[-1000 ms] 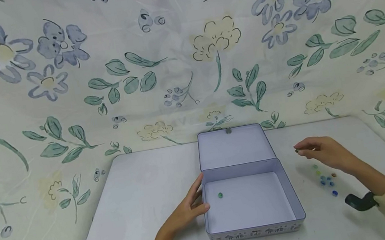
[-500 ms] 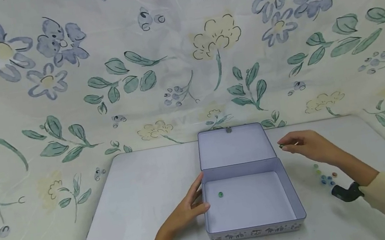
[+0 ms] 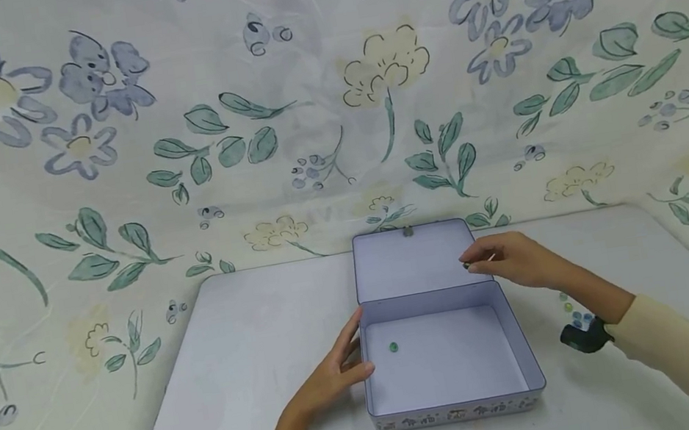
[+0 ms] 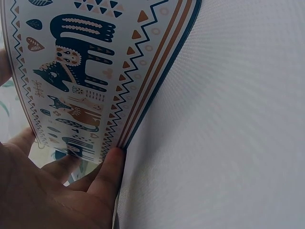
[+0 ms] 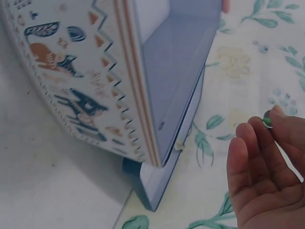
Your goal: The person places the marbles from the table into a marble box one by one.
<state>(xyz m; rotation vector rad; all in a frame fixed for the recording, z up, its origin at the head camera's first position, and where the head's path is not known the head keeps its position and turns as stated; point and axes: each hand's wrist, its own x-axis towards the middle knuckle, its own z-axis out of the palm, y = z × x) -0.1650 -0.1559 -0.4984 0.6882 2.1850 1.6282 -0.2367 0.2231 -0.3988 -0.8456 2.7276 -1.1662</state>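
Observation:
A lilac metal box [image 3: 457,397] stands on the table with its hinged lid [image 3: 411,261] laid back. One green marble [image 3: 394,347] lies on its floor, toward the left. My left hand [image 3: 329,382] rests against the box's left wall, fingers spread, with thumb and index fingertips at the rim; the left wrist view shows the fingers lying against the patterned side. In my right hand [image 3: 512,263], thumb and fingertips pinch a small marble [image 5: 267,119], clear with green and dark in it. This hand is above the right part of the lid, behind the box's right rear corner.
Several loose marbles [image 3: 578,320], blue and yellow-green, lie on the white table [image 3: 255,332] right of the box, partly hidden by the right forearm and its black wrist camera [image 3: 585,336]. A floral cloth [image 3: 301,102] hangs behind the table.
My right hand has moved left with the pinched marble, from over the table right of the box to over the lid. The left hand has stayed at the box.

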